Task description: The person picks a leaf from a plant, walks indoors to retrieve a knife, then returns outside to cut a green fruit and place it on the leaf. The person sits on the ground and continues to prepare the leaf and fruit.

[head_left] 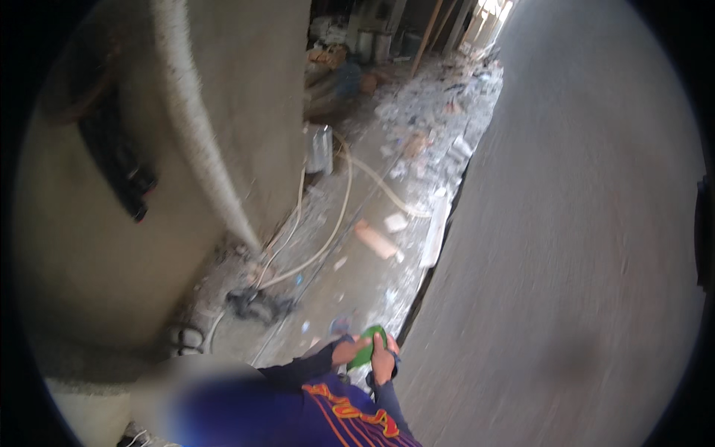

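Observation:
In front of my body, low in the head view, both hands meet at a flat green piece with a rounded upper edge. My left hand (348, 351) reaches in from a dark sleeve, its fingers against the near side of the green piece (362, 356). On the other side my right hand (383, 360) grips it, thumb laid up along its face. Blur and small size hide what kind of thing it is. Something dark goes round my right wrist.
A grey plastered wall (551, 223) rises close on my right. Left stands another wall with a pale pipe (190, 97). Between them, the floor holds a hose (346, 201), a brick-coloured block (376, 240), a white board (435, 231), a dark crumpled bundle (258, 304) and rubble (439, 112).

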A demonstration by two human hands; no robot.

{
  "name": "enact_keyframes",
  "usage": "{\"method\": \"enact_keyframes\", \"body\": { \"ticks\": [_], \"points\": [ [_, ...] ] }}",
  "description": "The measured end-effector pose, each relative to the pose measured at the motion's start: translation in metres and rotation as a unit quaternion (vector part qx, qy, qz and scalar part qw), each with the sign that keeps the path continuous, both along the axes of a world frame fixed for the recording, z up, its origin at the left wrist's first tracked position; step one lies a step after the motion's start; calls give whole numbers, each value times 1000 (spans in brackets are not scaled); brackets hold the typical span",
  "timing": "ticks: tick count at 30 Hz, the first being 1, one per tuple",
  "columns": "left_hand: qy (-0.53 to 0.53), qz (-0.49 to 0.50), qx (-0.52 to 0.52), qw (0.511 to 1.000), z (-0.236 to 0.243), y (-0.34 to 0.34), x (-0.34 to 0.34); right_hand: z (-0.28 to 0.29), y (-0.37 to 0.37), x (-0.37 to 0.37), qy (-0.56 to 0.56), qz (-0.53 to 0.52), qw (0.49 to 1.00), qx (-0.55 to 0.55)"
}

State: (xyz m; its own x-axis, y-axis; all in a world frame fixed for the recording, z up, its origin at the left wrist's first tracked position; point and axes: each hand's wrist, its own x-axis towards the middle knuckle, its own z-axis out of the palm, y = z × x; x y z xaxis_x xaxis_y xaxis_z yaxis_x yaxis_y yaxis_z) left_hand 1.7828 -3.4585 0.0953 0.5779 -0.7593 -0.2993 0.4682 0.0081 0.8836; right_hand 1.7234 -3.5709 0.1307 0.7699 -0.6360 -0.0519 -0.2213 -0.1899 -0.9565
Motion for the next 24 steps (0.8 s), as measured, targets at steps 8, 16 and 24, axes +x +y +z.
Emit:
{"method": "enact_keyframes", "body": {
  "ticks": [8,16,24],
  "points": [
    [-41,-210,-30,976,67,-200,220,44,-214,209,-64,-123,978,157],
    [129,-162,43,977,-3,-348,481,-24,-358,467,-13,-12,992,123],
    [182,103,77,975,31,-394,745,9,-439,795,65,275,953,109]
  ]
}}
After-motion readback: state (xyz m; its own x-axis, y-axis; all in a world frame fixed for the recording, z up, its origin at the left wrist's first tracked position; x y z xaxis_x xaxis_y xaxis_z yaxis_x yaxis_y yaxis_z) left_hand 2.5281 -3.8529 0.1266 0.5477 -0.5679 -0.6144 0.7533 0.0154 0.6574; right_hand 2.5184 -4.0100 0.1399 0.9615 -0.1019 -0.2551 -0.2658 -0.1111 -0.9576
